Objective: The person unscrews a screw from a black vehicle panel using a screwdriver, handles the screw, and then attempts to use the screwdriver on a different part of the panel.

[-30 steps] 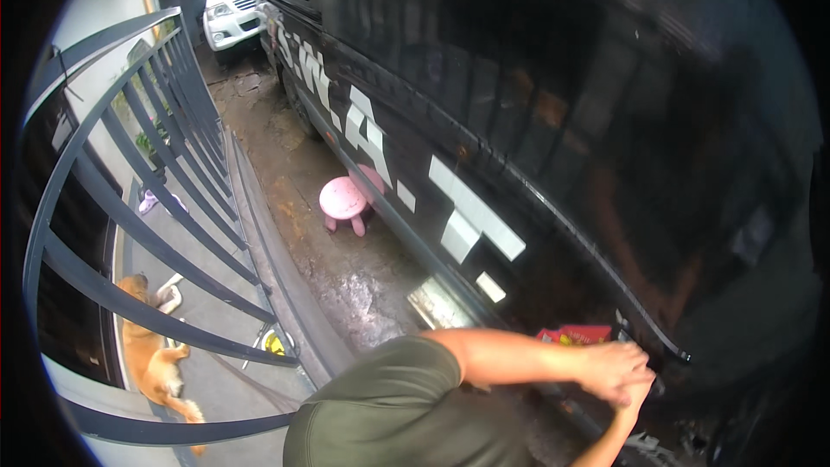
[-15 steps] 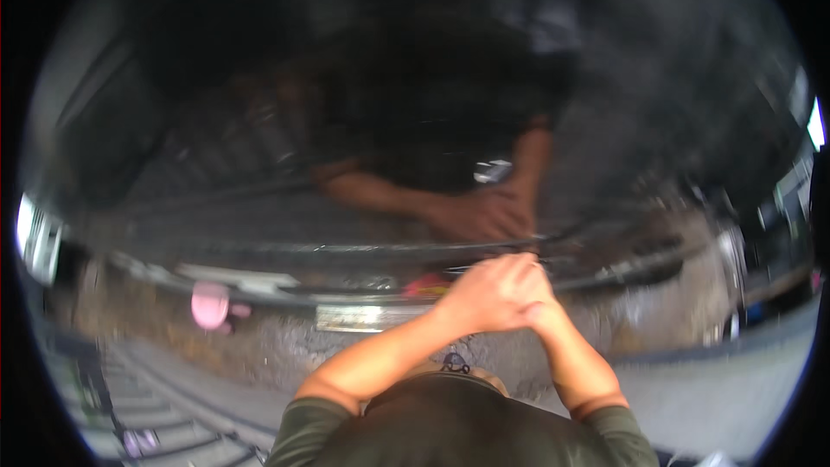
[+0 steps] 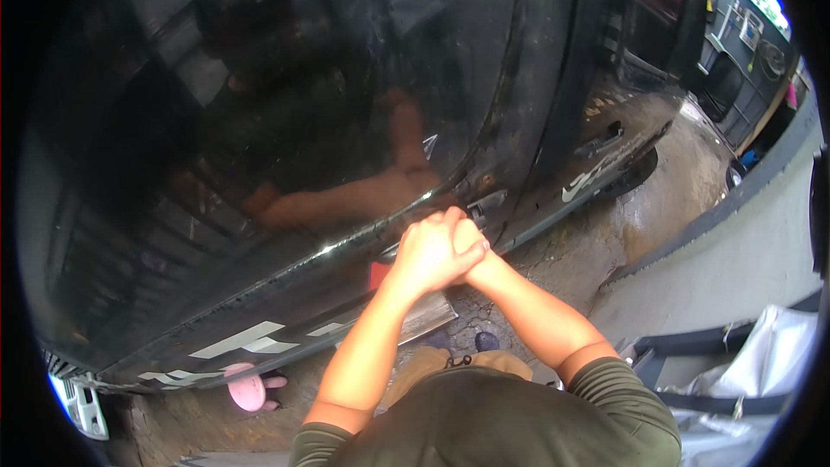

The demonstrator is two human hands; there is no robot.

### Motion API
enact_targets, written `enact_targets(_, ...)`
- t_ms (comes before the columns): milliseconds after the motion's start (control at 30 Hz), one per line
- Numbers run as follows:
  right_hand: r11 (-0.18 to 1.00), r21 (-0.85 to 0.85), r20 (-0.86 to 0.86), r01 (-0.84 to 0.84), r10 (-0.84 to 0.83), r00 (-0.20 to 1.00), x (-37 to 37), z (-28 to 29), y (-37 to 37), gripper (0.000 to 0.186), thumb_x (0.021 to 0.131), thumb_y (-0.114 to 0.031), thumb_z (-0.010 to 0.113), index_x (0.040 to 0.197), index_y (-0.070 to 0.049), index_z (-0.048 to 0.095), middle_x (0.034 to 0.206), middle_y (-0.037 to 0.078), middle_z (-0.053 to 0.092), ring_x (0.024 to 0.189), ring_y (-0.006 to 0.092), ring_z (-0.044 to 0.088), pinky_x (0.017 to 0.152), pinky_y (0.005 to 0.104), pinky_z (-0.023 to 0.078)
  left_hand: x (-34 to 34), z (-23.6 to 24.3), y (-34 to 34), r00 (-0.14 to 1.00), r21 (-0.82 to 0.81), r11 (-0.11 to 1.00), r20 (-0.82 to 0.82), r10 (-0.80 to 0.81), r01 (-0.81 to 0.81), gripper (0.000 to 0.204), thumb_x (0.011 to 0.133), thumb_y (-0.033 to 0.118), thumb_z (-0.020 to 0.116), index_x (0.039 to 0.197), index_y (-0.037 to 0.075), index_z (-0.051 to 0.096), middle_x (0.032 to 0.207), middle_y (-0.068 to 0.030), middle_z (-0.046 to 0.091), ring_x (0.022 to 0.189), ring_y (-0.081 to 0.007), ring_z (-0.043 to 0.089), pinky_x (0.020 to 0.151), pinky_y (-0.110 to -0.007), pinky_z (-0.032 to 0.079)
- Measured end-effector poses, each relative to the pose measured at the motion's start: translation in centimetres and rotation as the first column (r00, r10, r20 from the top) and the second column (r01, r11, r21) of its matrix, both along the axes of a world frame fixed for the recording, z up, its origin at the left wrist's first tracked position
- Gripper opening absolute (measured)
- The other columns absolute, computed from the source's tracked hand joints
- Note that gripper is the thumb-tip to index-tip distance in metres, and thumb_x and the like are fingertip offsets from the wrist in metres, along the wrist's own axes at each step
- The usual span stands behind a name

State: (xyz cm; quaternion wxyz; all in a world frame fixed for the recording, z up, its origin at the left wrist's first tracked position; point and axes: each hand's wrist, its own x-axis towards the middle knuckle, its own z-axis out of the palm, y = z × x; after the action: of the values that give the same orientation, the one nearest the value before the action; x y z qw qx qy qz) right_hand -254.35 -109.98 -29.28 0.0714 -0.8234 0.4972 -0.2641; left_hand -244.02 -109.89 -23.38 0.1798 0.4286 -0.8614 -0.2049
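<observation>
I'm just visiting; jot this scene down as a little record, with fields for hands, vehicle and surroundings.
Left hand: wrapped over the right hand
Right hand: clasped under the left; anything inside hidden
Vehicle: glossy black, reflecting the person
Nearest item: red object, partly hidden by the left forearm
Lower left: pink stool
Clothing: dark green shirt

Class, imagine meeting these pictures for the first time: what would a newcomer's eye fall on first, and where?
Probably the huge, glossy black vehicle side, filling the upper left and middle. Against it, near the picture's centre, the person's bare left grip and bare right grip stand out, pressed together. The round pink stool is a bright spot at lower left.
</observation>
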Motion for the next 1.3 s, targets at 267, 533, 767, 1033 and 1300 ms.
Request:
enact_targets(267,0.998,0.037,-0.094,0.059,-0.055,0.994,1.1,0.3,1.7,0.025,0.078,-0.030,0.066,0.085,-0.007,0.068,0.089,0.017,0.069,0.083,0.0337,0.068,0.069,0.0435,0.055,1.8,-0.3,0.3,0.992,0.000,0.994,-0.070,-0.106,0.106,0.049,0.078,0.039,0.064,0.109,0.000,0.064,0.105,-0.0267,0.067,0.103,-0.0418,0.064,0.092,-0.049,0.049)
enact_targets(533,0.999,-0.032,-0.199,0.033,-0.039,0.979,6.4,0.2,5.4,0.023,0.073,-0.030,0.066,0.080,-0.008,0.069,0.087,0.016,0.070,0.082,0.0327,0.069,0.071,0.0430,0.055,7.3,0.0,5.2,0.989,-0.061,0.993,-0.095,-0.110,0.104,0.044,0.080,0.032,0.064,0.112,0.002,0.061,0.103,-0.0263,0.067,0.097,-0.0442,0.064,0.088,-0.048,0.051)
enact_targets(767,0.953,-0.011,0.081,-0.304,0.304,0.949,16.1,-1.1,8.6,0.022,0.072,-0.027,0.065,0.086,-0.011,0.068,0.089,0.012,0.071,0.085,0.0250,0.069,0.072,0.0377,0.054,16.1,0.5,10.4,1.000,-0.256,0.967,-0.009,0.003,-0.005,0.051,0.079,0.037,0.065,0.115,0.002,0.061,0.099,-0.0194,0.067,0.091,-0.0370,0.065,0.080,-0.046,0.050)
enact_targets(1033,0.859,-0.085,0.134,-0.506,0.513,0.848,22.6,1.0,11.7,0.022,0.072,-0.030,0.060,0.074,-0.008,0.062,0.069,0.008,0.064,0.067,0.0255,0.067,0.062,0.0351,0.052,22.0,1.6,13.2,0.991,-0.328,0.936,-0.011,0.131,-0.127,0.089,0.078,0.080,0.049,0.098,-0.005,0.066,0.084,-0.0197,0.067,0.079,-0.0381,0.066,0.076,-0.045,0.048)
enact_targets(1300,0.706,-0.535,-0.824,0.464,-0.558,-0.102,31.6,-0.5,13.2,0.081,0.061,-0.079,0.063,0.101,-0.008,0.062,0.079,0.002,0.057,0.075,0.0176,0.053,0.075,0.0277,0.040,18.4,0.5,12.3,0.978,-0.371,0.907,-0.019,0.208,-0.200,0.096,0.076,0.085,0.046,0.093,-0.007,0.066,0.084,-0.0192,0.068,0.076,-0.0371,0.066,0.074,-0.045,0.049)
